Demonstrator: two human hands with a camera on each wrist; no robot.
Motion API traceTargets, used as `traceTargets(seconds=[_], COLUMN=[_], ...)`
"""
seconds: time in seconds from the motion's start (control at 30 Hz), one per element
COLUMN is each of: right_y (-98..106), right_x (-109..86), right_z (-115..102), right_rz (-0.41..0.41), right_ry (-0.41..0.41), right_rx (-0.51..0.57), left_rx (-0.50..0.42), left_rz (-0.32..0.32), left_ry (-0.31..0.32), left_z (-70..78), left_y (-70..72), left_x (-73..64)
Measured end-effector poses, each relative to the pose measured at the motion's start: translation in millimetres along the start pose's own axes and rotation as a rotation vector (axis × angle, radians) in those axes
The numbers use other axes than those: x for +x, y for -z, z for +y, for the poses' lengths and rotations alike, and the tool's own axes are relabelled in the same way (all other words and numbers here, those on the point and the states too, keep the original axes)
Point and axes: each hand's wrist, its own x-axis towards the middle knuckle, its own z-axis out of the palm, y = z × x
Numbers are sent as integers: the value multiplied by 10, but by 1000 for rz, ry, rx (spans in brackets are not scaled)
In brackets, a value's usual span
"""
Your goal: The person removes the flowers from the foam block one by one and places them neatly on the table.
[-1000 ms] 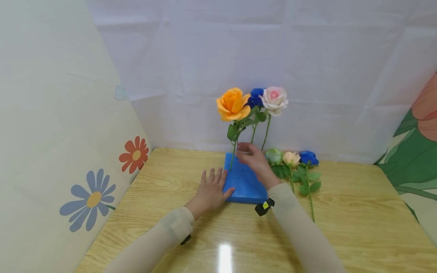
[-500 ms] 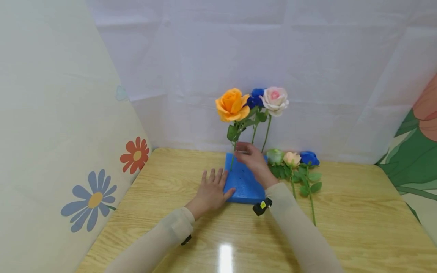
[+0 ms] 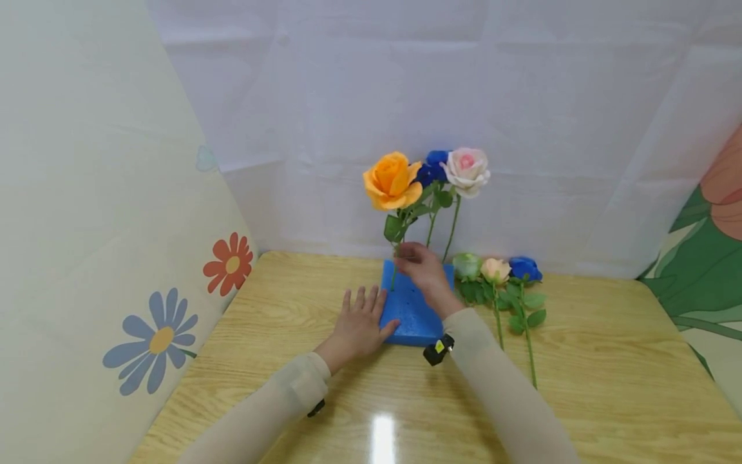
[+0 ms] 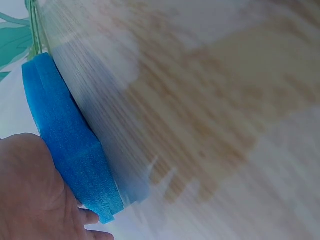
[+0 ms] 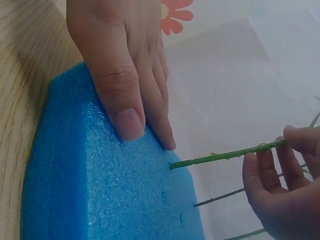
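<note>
My right hand [image 3: 428, 276] pinches the green stem [image 5: 220, 156] of an orange rose [image 3: 391, 182], whose lower end stands in a blue foam block [image 3: 413, 317]. The rose is nearly upright. My left hand [image 3: 358, 327] lies with its fingers straight against the block's left side, the thumb [image 5: 129, 122] on its top. Behind the orange rose rise a blue rose [image 3: 433, 169], partly hidden, and a white-pink rose [image 3: 466, 171]. In the left wrist view, the block [image 4: 70, 140] appears beside the left palm.
On the wood-grain table [image 3: 278, 322], right of the block, lie a pale green flower [image 3: 466, 265], a peach rose [image 3: 495, 270] and another blue rose [image 3: 525, 269], their stems toward me. A white cloth [image 3: 324, 96] hangs behind. A flower-printed panel [image 3: 75, 225] stands at left.
My right hand has moved slightly left and its fingers have closed on the orange rose's stem. The orange bloom has shifted a little left and down. My left hand has stayed put.
</note>
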Motion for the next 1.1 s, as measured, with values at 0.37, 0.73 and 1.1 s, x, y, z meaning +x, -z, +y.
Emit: traceTargets(seconds=[0.37, 0.73, 1.1], right_y=[-28, -3, 96], right_x=[11, -29, -111], right_z=[21, -65, -150], right_rz=[47, 69, 52], right_ry=[37, 110, 172], right_rx=[33, 15, 5], left_rx=[-3, 2, 16], left_rz=[-5, -3, -10], left_ry=[-3, -8, -6], left_z=[11, 0, 17], left_y=[41, 21, 32], left_x=[-21, -13, -22])
